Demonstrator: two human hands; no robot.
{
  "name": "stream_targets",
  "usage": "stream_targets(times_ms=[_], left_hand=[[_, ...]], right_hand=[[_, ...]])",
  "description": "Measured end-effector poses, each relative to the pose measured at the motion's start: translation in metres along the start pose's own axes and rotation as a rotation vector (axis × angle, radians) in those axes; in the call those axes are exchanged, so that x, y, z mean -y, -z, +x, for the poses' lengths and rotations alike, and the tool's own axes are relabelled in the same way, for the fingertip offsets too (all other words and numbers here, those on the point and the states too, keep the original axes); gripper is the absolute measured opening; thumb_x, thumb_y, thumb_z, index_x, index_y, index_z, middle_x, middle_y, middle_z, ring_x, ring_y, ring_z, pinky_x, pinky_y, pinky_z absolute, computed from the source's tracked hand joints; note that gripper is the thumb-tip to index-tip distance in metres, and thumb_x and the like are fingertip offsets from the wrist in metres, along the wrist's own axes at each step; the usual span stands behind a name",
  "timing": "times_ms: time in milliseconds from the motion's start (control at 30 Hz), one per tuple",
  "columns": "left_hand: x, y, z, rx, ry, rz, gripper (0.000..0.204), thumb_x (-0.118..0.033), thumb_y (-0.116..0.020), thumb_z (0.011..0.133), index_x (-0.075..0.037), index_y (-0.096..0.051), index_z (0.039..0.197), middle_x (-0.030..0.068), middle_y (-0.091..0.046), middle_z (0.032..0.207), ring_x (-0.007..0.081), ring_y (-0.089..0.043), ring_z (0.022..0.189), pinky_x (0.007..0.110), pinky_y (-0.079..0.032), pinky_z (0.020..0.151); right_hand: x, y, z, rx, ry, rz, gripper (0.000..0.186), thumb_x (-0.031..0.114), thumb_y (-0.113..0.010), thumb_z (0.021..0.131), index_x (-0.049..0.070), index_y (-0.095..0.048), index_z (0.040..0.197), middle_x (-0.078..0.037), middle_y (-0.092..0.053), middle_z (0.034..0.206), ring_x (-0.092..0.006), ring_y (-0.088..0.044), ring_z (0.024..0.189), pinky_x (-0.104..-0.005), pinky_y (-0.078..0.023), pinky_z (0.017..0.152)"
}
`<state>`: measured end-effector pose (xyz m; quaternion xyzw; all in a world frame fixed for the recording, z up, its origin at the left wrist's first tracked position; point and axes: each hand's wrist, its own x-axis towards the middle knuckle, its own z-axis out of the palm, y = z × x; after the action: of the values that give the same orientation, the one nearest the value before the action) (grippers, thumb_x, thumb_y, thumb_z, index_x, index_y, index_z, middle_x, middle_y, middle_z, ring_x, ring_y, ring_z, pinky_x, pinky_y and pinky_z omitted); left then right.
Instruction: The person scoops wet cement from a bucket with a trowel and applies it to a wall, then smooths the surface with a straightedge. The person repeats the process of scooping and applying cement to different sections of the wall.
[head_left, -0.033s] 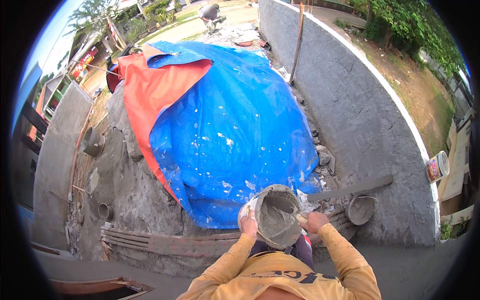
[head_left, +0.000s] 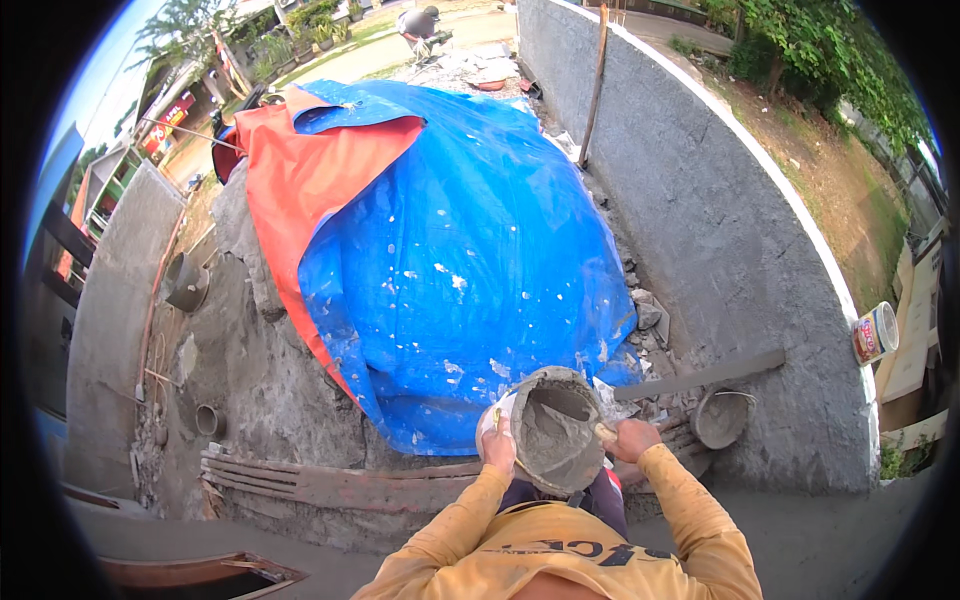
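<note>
A whitish bucket (head_left: 553, 458) crusted with cement stands tilted in front of my body, with wet grey mortar inside. My left hand (head_left: 496, 443) is closed on the bucket's left side near the rim. At the opposite rim, my right hand (head_left: 632, 440) is wrapped round the pale handle of a trowel (head_left: 604, 432). The trowel's blade reaches into the bucket and is partly lost against the grey mortar.
A blue and orange tarpaulin (head_left: 460, 270) covers a large mound ahead. Wooden planks (head_left: 350, 487) lie along its near edge. Another bucket (head_left: 722, 420) sits by the grey wall (head_left: 720, 230) at right. A paint pail (head_left: 875, 333) rests against the wall's top. Far off, a person (head_left: 420, 30) crouches.
</note>
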<state>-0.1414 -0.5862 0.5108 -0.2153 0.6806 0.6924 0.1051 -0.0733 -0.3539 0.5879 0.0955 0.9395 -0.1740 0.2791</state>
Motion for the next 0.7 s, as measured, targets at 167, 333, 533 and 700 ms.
stream_targets(times_ms=[167,333,533,700], left_hand=[[-0.009,-0.026,0.005,0.077,0.073,0.026,0.043,-0.034,-0.048,0.093,0.003,-0.057,0.072,0.001,-0.047,0.062,0.0117,-0.042,0.058,0.031,-0.035,0.054],[-0.009,-0.018,0.005,0.113,0.167,0.101,0.044,-0.035,-0.048,0.092,0.003,-0.056,0.071,0.0016,-0.047,0.061,0.0126,-0.042,0.057,0.031,-0.035,0.054],[-0.007,-0.018,0.006,0.206,0.092,0.361,0.049,-0.038,-0.047,0.092,0.008,-0.06,0.079,0.0072,-0.056,0.066,0.0176,-0.05,0.063,0.034,-0.04,0.062],[0.003,-0.025,0.01,0.291,-0.131,0.352,0.049,-0.037,-0.046,0.093,0.01,-0.061,0.093,0.0124,-0.062,0.078,0.0174,-0.056,0.077,0.032,-0.043,0.071]], right_hand=[[-0.017,-0.051,0.019,0.036,0.043,-0.063,0.046,0.045,-0.058,0.077,0.004,-0.063,0.1,-0.019,-0.065,0.087,-0.0334,-0.062,0.085,-0.0439,-0.048,0.076],[-0.006,-0.065,-0.014,0.215,0.12,0.179,0.046,0.044,-0.058,0.077,0.004,-0.063,0.099,-0.019,-0.064,0.093,-0.0335,-0.061,0.091,-0.0418,-0.047,0.08],[-0.011,-0.086,-0.018,0.196,-0.054,0.175,0.047,0.047,-0.059,0.077,0.01,-0.062,0.105,-0.017,-0.064,0.097,-0.0336,-0.06,0.093,-0.0422,-0.047,0.081],[-0.008,-0.093,-0.043,-0.084,-0.228,0.331,0.05,0.045,-0.058,0.078,0.013,-0.057,0.116,-0.017,-0.064,0.096,-0.0337,-0.06,0.093,-0.0438,-0.047,0.081]])
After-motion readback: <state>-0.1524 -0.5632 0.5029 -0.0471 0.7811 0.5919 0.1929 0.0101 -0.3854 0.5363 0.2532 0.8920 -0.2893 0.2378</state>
